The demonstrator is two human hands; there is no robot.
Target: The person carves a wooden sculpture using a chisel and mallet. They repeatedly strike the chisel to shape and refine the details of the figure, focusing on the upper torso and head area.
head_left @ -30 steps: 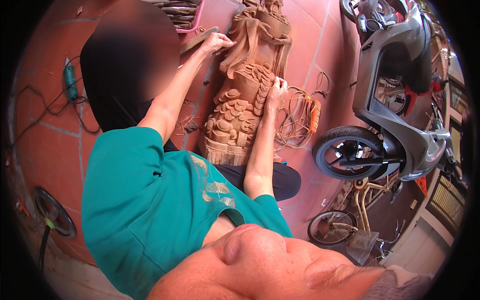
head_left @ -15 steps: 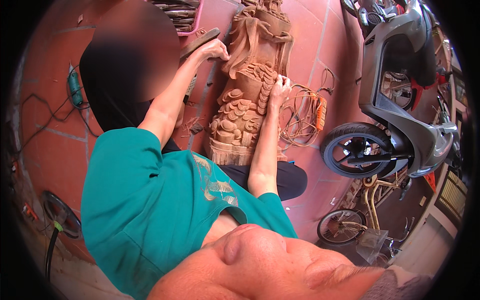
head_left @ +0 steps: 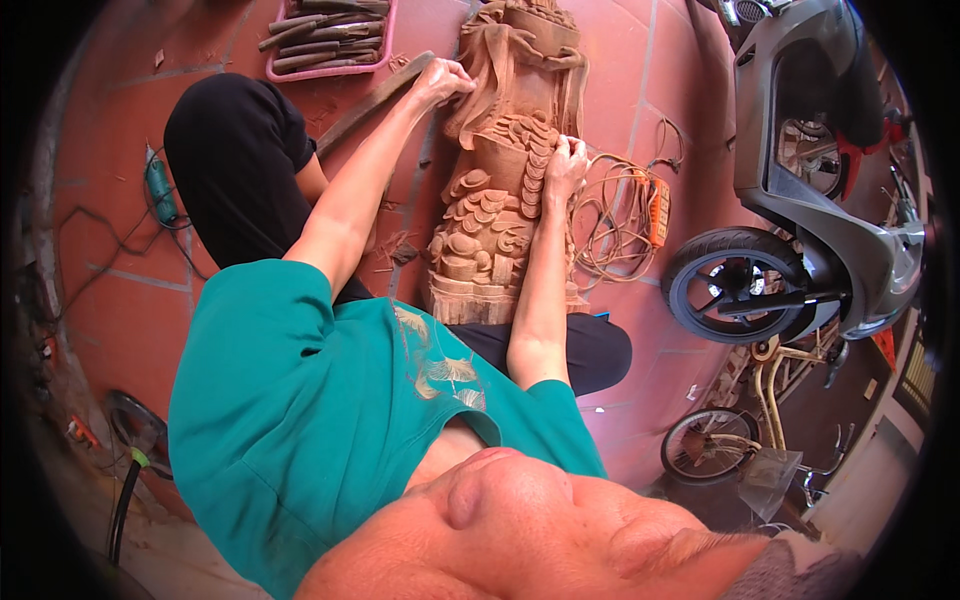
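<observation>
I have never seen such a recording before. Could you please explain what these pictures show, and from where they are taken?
There is no robot: a person works bare-handed. The camera is worn on the head and looks down through a fisheye lens, so straight edges bend near the picture's border. In front of the person is a carved wooden figure. The left hand is at its left side, the right hand at its right; whether either holds something small cannot be seen clearly. On the red tiled floor are a pink basket of long tools, a green tool and an orange power strip.
</observation>
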